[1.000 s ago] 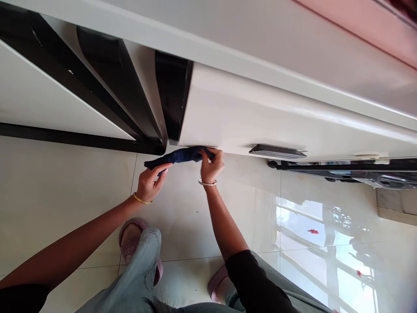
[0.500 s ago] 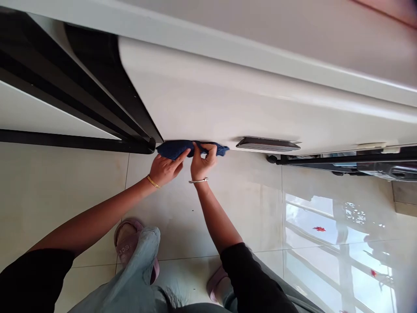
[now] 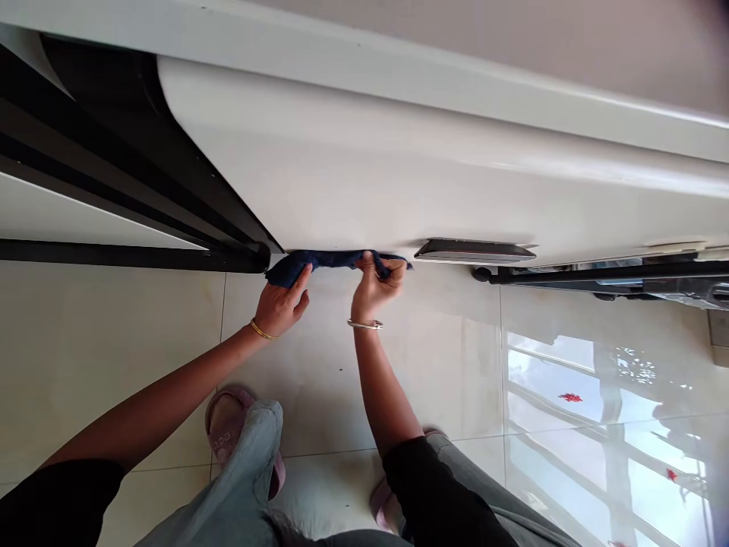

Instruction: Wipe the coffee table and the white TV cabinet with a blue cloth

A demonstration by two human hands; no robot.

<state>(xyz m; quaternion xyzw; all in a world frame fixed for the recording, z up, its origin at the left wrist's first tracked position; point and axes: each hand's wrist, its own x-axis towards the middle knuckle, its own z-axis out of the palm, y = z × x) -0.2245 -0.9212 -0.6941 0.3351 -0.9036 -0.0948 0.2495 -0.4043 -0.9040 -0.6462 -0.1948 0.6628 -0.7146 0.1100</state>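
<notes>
A dark blue cloth (image 3: 333, 259) is stretched sideways along the front of a white panel (image 3: 353, 167). My left hand (image 3: 279, 308) has the cloth's left end, its index finger lying over the fabric and the thumb standing apart; the other fingertips are hidden behind the cloth. At the right end, my right hand (image 3: 379, 289) pinches a bunched part of it between thumb and curled fingers. The cloth's middle spans the gap between both hands, close against the panel.
Right of the hands, a dark recessed handle (image 3: 475, 251) sits on the panel. Black bars (image 3: 239, 256) frame the left side, and another black rail (image 3: 598, 272) runs at right. Below are glossy floor tiles (image 3: 433, 365) and my slippered feet (image 3: 231, 425).
My hands have moved apart, the right one shifting rightward and the left slightly left and down. The cloth between them is now drawn out longer and thinner. The view has shifted slightly.
</notes>
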